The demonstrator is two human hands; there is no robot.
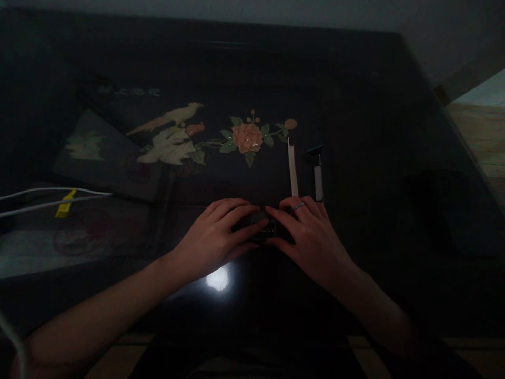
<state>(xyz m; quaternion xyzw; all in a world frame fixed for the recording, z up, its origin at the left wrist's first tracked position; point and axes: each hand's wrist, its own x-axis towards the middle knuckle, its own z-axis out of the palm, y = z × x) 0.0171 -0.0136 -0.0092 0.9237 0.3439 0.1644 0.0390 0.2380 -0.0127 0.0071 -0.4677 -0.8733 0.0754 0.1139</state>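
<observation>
Hands: left hand (215, 234), right hand (310, 237) pinching small dark object (265, 230); white strip (292, 168), clip (316, 171) just beyond.

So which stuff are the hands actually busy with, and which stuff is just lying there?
In hand:
- small dark object, hard to make out in the dim light
- left hand and right hand, both touching it

Just lying about:
- white strip and clip-like tool, beyond the right hand
- white cables with yellow tag
- glossy table with flower and bird picture
</observation>
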